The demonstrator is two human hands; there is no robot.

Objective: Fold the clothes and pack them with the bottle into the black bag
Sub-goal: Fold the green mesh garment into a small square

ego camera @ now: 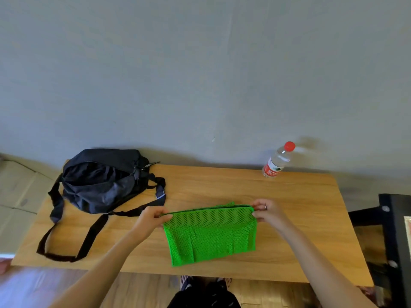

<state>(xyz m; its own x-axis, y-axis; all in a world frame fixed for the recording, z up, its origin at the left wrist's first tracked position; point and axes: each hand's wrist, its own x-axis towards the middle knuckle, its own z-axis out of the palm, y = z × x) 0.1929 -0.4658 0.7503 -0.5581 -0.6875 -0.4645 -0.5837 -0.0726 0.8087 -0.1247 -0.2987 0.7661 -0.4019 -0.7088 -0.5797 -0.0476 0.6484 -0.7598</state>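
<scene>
My left hand [153, 218] and right hand [265, 211] pinch the green cloth's [211, 234] far corners mid-surface [300, 218], keeping the fold square; bag [100, 183] gapes far left, bottle [277, 162] stands far right.

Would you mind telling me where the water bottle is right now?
In the head view, the water bottle stands upright at the table's far right edge by the wall, well beyond the green garment.
</scene>
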